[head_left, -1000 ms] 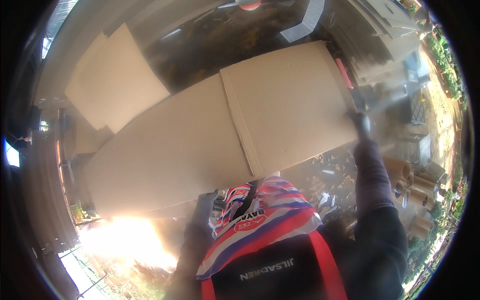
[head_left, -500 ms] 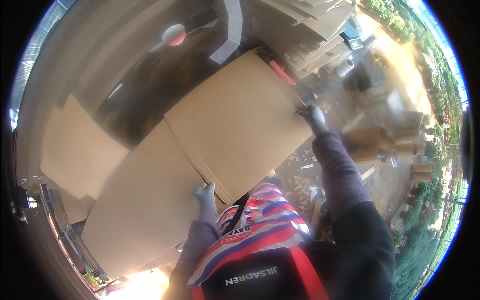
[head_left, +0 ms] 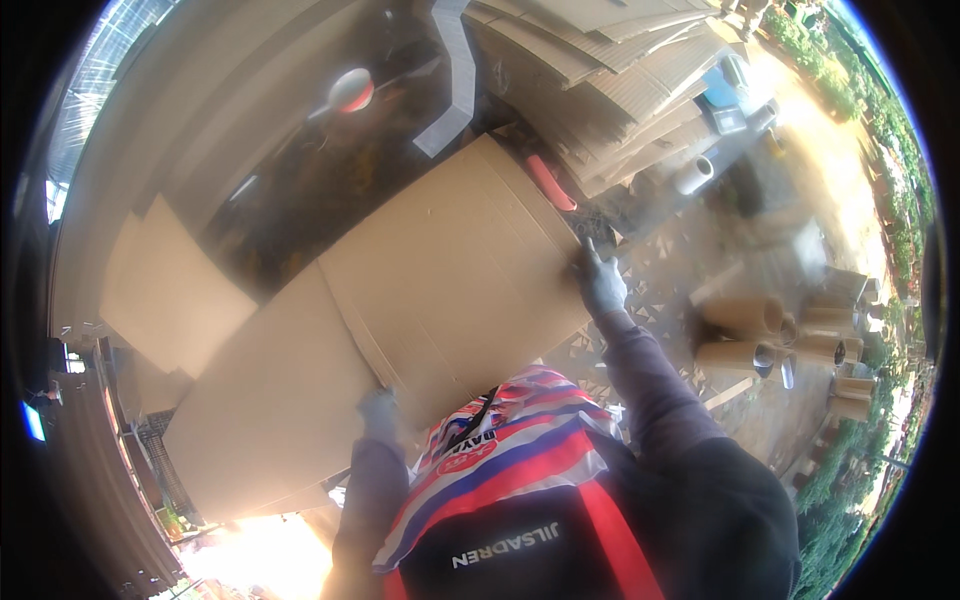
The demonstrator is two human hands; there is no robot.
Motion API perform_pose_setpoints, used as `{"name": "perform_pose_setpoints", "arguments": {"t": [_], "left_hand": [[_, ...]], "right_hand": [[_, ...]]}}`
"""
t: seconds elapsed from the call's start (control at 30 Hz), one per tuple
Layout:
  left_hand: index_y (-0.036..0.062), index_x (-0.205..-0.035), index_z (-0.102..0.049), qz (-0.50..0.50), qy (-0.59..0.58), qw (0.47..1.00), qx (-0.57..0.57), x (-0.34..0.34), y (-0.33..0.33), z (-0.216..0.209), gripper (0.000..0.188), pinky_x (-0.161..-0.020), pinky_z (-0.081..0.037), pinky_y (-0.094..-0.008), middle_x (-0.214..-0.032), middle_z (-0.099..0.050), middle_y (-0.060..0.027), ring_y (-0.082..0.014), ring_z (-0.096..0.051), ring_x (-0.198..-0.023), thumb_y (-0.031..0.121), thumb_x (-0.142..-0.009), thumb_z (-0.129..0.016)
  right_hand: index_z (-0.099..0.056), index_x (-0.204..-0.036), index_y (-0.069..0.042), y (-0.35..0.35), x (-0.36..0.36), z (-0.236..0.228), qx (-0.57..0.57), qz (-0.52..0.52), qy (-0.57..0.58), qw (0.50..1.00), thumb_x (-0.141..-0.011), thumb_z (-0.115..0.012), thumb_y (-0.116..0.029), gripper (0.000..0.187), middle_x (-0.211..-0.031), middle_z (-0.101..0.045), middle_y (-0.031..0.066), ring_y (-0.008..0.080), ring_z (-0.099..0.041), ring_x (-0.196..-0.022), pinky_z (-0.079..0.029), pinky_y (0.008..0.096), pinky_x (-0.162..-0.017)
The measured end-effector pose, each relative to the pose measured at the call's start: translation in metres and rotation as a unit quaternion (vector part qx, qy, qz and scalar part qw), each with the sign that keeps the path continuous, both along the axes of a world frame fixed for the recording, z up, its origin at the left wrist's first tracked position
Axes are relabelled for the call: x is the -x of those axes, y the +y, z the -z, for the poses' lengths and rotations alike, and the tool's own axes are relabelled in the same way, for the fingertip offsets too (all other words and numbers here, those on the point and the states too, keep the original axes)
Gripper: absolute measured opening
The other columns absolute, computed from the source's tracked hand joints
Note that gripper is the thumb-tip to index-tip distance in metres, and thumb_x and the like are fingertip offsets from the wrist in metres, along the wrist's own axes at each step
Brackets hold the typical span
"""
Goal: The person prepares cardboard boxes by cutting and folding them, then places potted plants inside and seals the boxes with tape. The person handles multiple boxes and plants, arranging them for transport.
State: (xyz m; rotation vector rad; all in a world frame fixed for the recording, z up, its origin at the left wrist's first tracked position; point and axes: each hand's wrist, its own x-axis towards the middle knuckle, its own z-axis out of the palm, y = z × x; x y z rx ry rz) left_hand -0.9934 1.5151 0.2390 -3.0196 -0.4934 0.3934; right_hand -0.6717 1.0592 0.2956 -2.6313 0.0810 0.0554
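Observation:
A creased brown cardboard sheet [head_left: 440, 270] lies slantwise before me, overlapping a wider cardboard sheet [head_left: 270, 400] on its left. My right hand [head_left: 603, 285], in a grey glove, grips the creased sheet's right edge. One finger stretches along that edge; the others are partly hidden. My left hand [head_left: 379, 412], also gloved, is at the near end of the seam where the two sheets overlap. Motion smears its fingers, so their grip cannot be made out.
Stacked flat cardboard [head_left: 620, 80] rises at the far right, near a red-pink curved piece [head_left: 551, 183]. Brown cardboard tubes [head_left: 740, 315] stand to the right, past scattered scraps. Another cardboard piece [head_left: 180, 290] lies left. A red-and-white round object [head_left: 351, 90] is beyond the sheets.
The creased sheet's right end has shifted toward me and left, my right hand moving with it. My left hand has moved slightly left and nearer, and is now blurred.

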Motion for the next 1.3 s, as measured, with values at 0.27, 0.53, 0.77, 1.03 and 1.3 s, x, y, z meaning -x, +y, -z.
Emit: {"name": "perform_pose_setpoints", "arguments": {"t": [0.27,0.53,0.77,1.03,1.3], "left_hand": [[0.0192,-0.084,-0.065,0.047,0.095,0.99,-0.092,-0.009,0.003,-0.013,0.01,-0.053,-0.049,-0.0393,-0.078,-0.066,-0.0047,-0.0199,-0.065,-0.073,0.029,-0.082,-0.065],[0.0044,-0.071,-0.061,-0.315,-0.131,0.882,0.326,-0.017,-0.012,-0.027,0.017,-0.049,-0.044,-0.0285,-0.061,-0.061,-0.0018,-0.0132,-0.055,-0.052,0.012,-0.082,-0.073],[0.0023,-0.064,-0.06,-0.323,-0.187,0.872,0.317,-0.014,-0.008,-0.008,0.023,-0.047,-0.043,-0.0289,-0.058,-0.06,-0.0032,-0.0118,-0.052,-0.048,0.01,-0.077,-0.078],[0.0032,-0.067,-0.066,-0.477,-0.204,0.771,0.37,-0.018,-0.018,0.013,0.02,-0.048,-0.044,-0.0341,-0.059,-0.063,-0.0063,-0.0151,-0.053,-0.048,0.015,-0.071,-0.082],[0.0103,-0.072,-0.073,-0.538,-0.152,0.78,0.283,-0.037,-0.052,-0.04,0.028,-0.064,-0.053,-0.0387,-0.07,-0.071,-0.0106,-0.0257,-0.068,-0.065,0.033,-0.064,-0.087]], "right_hand": [[-0.039,-0.146,-0.029,0.006,0.005,-0.023,0.064,-0.019,-0.037,0.997,-0.087,-0.062,-0.048,0.066,-0.111,-0.054,0.0263,0.0436,-0.06,-0.097,-0.049,0.0516,-0.079],[-0.04,-0.145,-0.027,0.011,0.005,-0.035,0.094,-0.005,-0.001,0.996,-0.085,-0.062,-0.052,0.069,-0.108,-0.055,0.0239,0.0418,-0.06,-0.097,-0.048,0.0525,-0.079],[-0.04,-0.146,-0.019,0.049,0.008,-0.052,0.191,-0.059,-0.127,0.972,-0.083,-0.066,-0.043,0.072,-0.14,-0.042,0.022,0.0376,-0.034,-0.135,-0.028,0.0538,-0.108],[-0.037,-0.148,-0.016,0.194,0.022,-0.042,0.103,-0.347,-0.035,0.931,-0.089,-0.055,-0.055,0.073,-0.158,-0.021,0.0202,0.0393,-0.012,-0.148,-0.009,0.0561,-0.118],[-0.021,-0.155,-0.015,0.225,0.016,-0.064,0.187,-0.345,0.032,0.919,-0.091,-0.048,-0.059,0.081,-0.16,-0.012,0.0201,0.0413,-0.006,-0.148,-0.005,0.0557,-0.118]]}}
